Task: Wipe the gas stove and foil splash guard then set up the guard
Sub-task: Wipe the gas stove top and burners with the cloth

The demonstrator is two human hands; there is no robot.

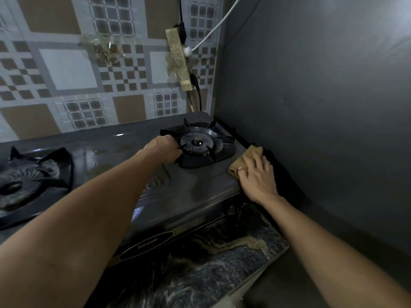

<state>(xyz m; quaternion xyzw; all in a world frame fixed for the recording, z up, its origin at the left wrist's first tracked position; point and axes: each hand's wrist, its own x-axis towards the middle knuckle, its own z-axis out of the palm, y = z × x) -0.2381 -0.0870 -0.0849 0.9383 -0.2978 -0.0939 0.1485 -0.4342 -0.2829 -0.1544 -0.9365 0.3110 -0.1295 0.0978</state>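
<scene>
A grey two-burner gas stove (195, 187) sits on a dark marbled counter. My left hand (164, 147) grips the left edge of the black pan support (200, 161) around the right burner (196, 142). My right hand (258, 176) presses a tan cloth (244, 161) flat on the stove's right edge, fingers spread over it. The cloth lies next to the grey wall. No foil splash guard is visible in this view.
The left burner with its pan support (29, 174) sits at the far left. A tiled back wall (89, 85) carries taped cables (184, 63). A plain grey wall (322, 107) closes the right side. The marbled counter (211, 263) runs in front of the stove.
</scene>
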